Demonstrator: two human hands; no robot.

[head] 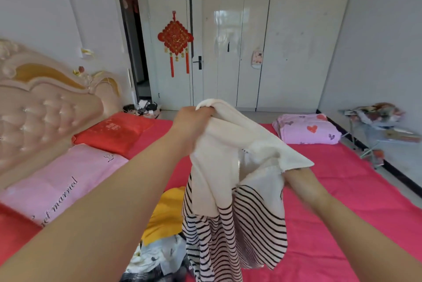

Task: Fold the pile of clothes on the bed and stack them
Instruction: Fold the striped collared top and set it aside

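Note:
A white garment with a black-striped lower part [230, 167] hangs in the air above the bed [331, 201], which has a bright pink sheet. My left hand [191, 119] grips its top edge, held high. Lower and to the right, my right hand [299, 179] grips another edge of the same garment; its fingers are partly hidden under the cloth. Below the garment lies the pile of clothes: a yellow piece [166, 211], a pale patterned piece [157, 256] and a dark one at the bottom edge.
Pink pillow [59, 188] and red pillow [114, 131] lie by the padded headboard [38, 108] on the left. A folded pink quilt with hearts [306, 128] sits at the bed's far right corner. White wardrobe and door stand behind; a rack with cloth [374, 122] is at right.

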